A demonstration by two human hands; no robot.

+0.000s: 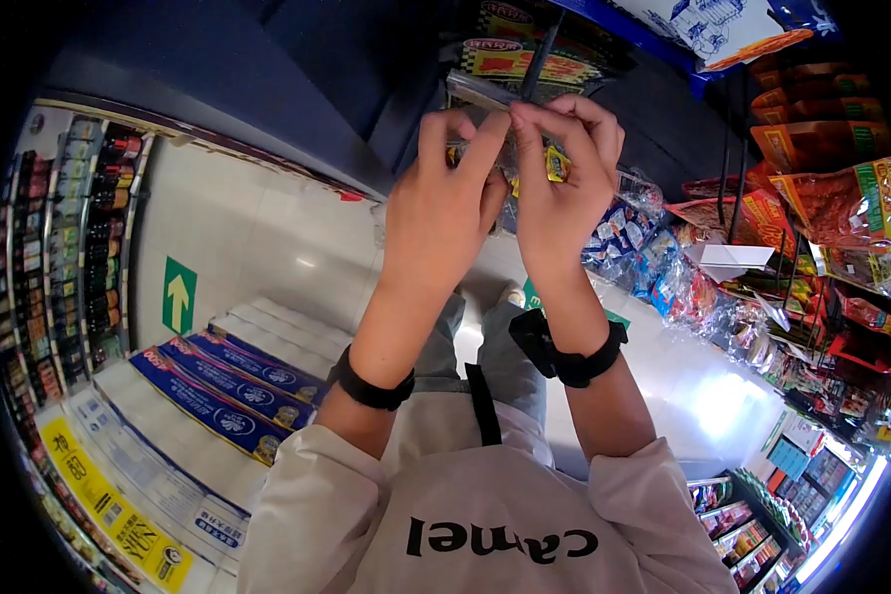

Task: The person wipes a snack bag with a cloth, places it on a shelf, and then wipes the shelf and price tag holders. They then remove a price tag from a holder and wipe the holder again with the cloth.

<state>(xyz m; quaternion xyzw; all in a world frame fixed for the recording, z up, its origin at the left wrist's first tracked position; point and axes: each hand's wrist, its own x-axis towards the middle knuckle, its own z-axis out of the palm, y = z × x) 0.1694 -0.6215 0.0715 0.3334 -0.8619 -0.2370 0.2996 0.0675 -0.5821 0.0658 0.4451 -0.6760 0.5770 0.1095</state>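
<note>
My left hand (438, 193) and my right hand (567, 178) are raised side by side, fingertips nearly meeting at the end of a dark display hook (543, 59). Both are closed in a pinch, apparently at the top of a clear plastic packet (556, 163) with yellow pieces in it. The fingers cover much of the packet, and its exact grip points are hidden. Just above the fingertips is a clear label holder (480, 91) at the hook's end. Behind it hang black, yellow and red snack packets (525, 61).
Hanging snack packets (837, 198) line the right side, with clear and blue packets (624, 233) lower down. A dark shelf panel (267, 89) is at upper left. Blue cartons (233, 386) and bottle shelves (79, 238) stand at left. The floor has a green arrow sign (179, 297).
</note>
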